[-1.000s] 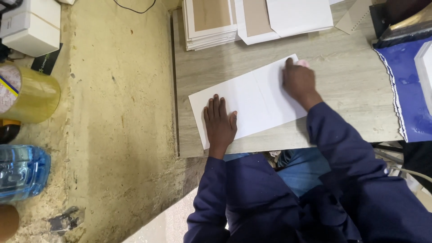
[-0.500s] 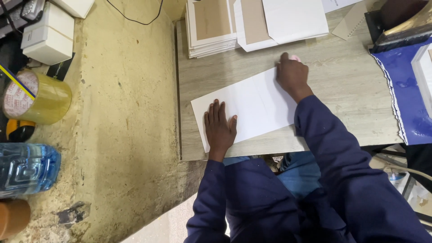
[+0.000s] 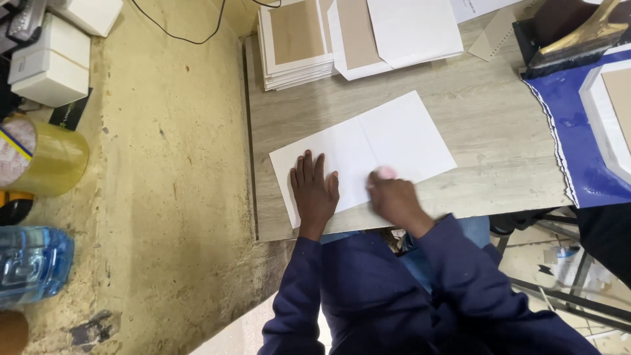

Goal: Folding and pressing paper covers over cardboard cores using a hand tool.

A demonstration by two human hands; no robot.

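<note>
A white folded sheet (image 3: 388, 141) with a crease down its middle lies flat on a pale wooden table (image 3: 486, 125). My left hand (image 3: 313, 190) rests palm down, fingers spread, on the sheet's near left corner. My right hand (image 3: 393, 200) is at the sheet's near edge, blurred, closed around a small pink object (image 3: 384, 173) that presses on the paper.
A stack of white and brown boards (image 3: 294, 43) and loose white sheets (image 3: 407, 29) lie at the table's far side. A blue mat (image 3: 572, 131) with a white frame and a brush is at right. Tape roll (image 3: 39, 158), water bottle (image 3: 29, 263) and white boxes sit at left.
My right hand slid from the sheet's far right corner back along the crease to its near edge. My left hand stayed pressed on the paper.
</note>
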